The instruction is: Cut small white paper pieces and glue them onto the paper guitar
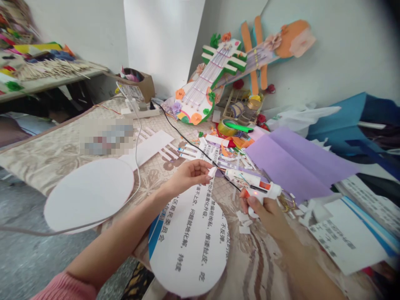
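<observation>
Between the fingertips of my left hand (195, 173) is a small white paper piece (213, 171), pinched at one end. My right hand (262, 208) is wrapped around the handle of a white and orange glue gun (243, 178), its nozzle pointing left at the paper piece. Under both hands lies a lute-shaped cutout (190, 246) of printed board, round end toward me, with Chinese characters and a blue edge. A plain white cutout (90, 193) of similar shape, with thin side strips, rests to the left. White scraps (244, 223) lie just below the glue gun.
A decorated paper lute (209, 83) leans at the back wall beside an orange one (281, 41). Purple paper (290, 162) and printed boards (350, 237) lie right. A black cable (184, 137) and white cord (139, 137) cross the cloth from a power strip (140, 112).
</observation>
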A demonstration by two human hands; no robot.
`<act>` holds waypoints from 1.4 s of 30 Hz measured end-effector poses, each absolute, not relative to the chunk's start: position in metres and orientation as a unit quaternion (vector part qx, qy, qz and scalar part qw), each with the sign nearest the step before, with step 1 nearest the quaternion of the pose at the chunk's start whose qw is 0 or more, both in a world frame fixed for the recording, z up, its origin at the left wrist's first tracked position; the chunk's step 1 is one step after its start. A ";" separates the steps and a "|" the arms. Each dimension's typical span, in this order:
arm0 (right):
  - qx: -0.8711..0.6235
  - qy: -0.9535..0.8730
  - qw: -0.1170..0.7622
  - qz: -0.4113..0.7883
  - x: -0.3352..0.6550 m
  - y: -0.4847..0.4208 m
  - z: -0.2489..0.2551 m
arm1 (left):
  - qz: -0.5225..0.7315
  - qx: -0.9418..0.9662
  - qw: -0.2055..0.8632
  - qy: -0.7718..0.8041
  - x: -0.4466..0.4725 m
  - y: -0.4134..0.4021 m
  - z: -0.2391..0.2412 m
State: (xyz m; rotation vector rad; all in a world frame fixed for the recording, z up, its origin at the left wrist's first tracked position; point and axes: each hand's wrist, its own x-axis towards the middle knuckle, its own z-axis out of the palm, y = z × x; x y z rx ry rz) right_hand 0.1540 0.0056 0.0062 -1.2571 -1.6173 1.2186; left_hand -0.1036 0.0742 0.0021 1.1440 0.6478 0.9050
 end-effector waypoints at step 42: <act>-0.440 -0.488 0.415 0.629 0.144 -0.031 -0.003 | 0.106 0.831 0.219 0.500 -0.132 0.029 0.020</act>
